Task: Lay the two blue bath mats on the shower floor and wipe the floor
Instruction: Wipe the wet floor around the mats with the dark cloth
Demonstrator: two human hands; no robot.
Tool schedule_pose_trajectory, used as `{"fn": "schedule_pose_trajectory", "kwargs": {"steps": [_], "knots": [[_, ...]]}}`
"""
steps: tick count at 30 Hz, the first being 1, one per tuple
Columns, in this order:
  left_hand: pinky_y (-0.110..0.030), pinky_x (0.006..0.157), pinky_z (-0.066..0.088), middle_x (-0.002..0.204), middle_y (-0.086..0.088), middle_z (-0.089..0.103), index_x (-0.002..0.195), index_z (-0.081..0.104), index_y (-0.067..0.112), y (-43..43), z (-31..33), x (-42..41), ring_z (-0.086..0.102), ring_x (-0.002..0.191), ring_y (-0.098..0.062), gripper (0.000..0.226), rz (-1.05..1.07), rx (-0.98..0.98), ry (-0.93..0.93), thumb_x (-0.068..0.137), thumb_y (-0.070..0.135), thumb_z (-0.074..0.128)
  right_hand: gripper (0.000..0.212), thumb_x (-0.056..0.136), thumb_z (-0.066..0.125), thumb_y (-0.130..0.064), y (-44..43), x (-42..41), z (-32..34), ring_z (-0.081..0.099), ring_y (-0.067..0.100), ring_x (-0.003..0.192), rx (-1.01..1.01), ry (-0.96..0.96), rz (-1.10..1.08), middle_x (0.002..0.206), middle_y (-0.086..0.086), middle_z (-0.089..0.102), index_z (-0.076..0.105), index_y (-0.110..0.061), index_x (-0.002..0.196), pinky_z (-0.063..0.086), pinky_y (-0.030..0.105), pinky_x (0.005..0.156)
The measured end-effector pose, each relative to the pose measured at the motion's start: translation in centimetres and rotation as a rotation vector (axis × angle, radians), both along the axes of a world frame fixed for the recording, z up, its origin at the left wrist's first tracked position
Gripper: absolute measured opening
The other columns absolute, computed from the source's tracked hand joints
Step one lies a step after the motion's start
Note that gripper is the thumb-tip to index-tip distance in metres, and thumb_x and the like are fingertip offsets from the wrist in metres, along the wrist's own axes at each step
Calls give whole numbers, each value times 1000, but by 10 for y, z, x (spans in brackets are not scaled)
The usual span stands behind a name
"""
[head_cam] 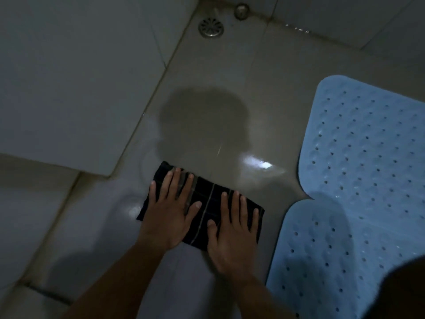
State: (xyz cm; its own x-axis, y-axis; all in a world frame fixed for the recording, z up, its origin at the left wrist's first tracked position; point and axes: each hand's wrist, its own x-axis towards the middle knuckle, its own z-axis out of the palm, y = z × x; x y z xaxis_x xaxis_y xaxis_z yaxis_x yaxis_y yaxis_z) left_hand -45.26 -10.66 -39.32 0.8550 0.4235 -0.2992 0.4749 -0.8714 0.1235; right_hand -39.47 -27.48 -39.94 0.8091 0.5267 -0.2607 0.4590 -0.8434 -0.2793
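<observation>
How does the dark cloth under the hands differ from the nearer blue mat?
The cloth is dark with thin pale stripes; the near blue mat is pale blue with holes. The cloth is much smaller than the mat. Left hand and right hand press the cloth; no hand touches the mat. Both lie flat on the floor.

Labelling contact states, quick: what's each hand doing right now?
Left hand: open, fingers flat, pressing the dark checked cloth.
Right hand: open, flat on the same cloth.

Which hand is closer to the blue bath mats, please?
Right. The right hand presses the dark cloth at its end nearest the blue bath mats; the left hand presses the far end.
</observation>
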Motion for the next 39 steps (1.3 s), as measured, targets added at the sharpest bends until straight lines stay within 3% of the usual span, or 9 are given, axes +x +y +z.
{"fn": "schedule_pose_trajectory", "kwargs": {"steps": [6,10,14,19,24,39], "knots": [[-52,121,-8,163,-4,-21,155,-17,29,-3,1,-1,-21,150,-19,71,1,-12,20,99,64,7,58,105,17,-46,-6,-1,2,-2,17,153,1,-30,23,165,1,4,9,-24,159,-2,46,122],[-53,120,-10,164,-7,-21,154,-20,28,-1,6,3,-20,150,-22,73,-12,-11,52,96,65,3,62,105,16,-47,-6,10,11,-14,13,151,22,56,40,165,0,-5,-2,-20,158,-9,43,122],[-53,119,-13,162,-7,-25,154,-23,24,-8,10,19,-24,149,-23,75,-18,-17,96,94,65,-5,63,105,22,-46,-12,33,13,-4,17,152,49,2,51,166,3,5,7,-16,159,-6,43,122],[-55,117,-17,161,-9,-27,153,-24,27,-16,8,58,-29,147,-24,73,15,-67,94,96,65,2,61,103,30,-43,-10,65,10,2,28,153,2,-64,-16,164,17,7,18,-16,157,-1,45,123],[-55,115,-20,161,-10,-28,153,-24,30,-5,10,84,-30,146,-25,73,-31,-94,111,97,66,5,62,103,24,-40,5,59,8,-2,26,153,20,-38,-186,165,15,5,13,-14,158,-2,47,123],[-56,117,-16,162,-7,-26,154,-20,32,11,6,172,-29,147,-22,74,-46,-70,68,94,70,4,64,101,18,-47,18,164,5,-2,24,153,-18,-122,-119,165,14,2,9,-19,159,-4,45,123]]}}
